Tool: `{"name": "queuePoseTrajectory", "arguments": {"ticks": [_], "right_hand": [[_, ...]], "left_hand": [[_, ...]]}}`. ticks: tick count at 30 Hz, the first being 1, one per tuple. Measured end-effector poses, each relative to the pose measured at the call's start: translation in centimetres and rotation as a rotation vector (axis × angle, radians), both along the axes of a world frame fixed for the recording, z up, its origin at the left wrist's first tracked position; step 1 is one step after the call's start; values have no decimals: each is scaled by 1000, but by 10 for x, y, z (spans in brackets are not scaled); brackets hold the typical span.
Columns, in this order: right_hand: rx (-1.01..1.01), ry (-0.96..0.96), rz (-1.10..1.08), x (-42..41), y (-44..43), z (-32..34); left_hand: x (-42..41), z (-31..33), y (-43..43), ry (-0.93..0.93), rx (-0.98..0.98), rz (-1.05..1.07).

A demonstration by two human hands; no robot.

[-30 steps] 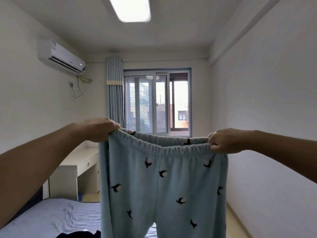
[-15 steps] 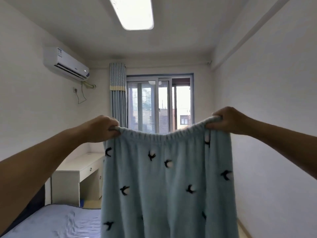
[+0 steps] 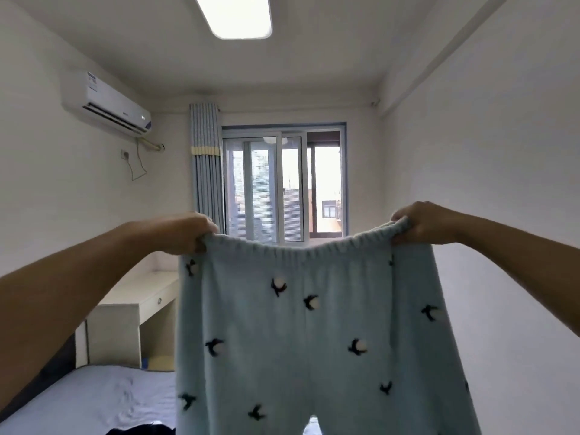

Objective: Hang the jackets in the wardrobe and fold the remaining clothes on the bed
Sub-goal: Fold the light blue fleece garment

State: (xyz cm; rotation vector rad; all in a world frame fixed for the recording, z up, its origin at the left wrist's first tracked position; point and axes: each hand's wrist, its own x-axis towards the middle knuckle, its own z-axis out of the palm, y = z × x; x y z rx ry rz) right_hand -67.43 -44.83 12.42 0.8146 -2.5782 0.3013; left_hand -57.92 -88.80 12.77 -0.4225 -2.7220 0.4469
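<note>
Fleecy pale-blue trousers (image 3: 314, 324) hang by the waistband, left hand (image 3: 185, 233) and right hand (image 3: 420, 222) each curled round a corner; one slack grip likely drops them crumpled onto the bed (image 3: 94, 400).

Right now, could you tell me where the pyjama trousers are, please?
Head view, centre: the pyjama trousers hang by their waistband between the left hand and right hand, before the window, over the bed.
</note>
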Motion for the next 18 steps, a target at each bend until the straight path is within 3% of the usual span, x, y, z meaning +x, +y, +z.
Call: {"name": "queuePoseTrajectory", "arguments": {"ticks": [5, 8, 12, 18], "right_hand": [[-187, -89, 221, 10, 5, -19], [-169, -124, 318, 28, 6, -22], [-276, -24, 470, 50, -2, -3], [-242, 132, 634, 53, -83, 2]], "left_hand": [[9, -13, 5, 79, 72, -131], [25, -14, 17, 218, 10, -309], [39, 4, 41, 479, -1, -496], [27, -4, 119, 595, 116, -672]]}}
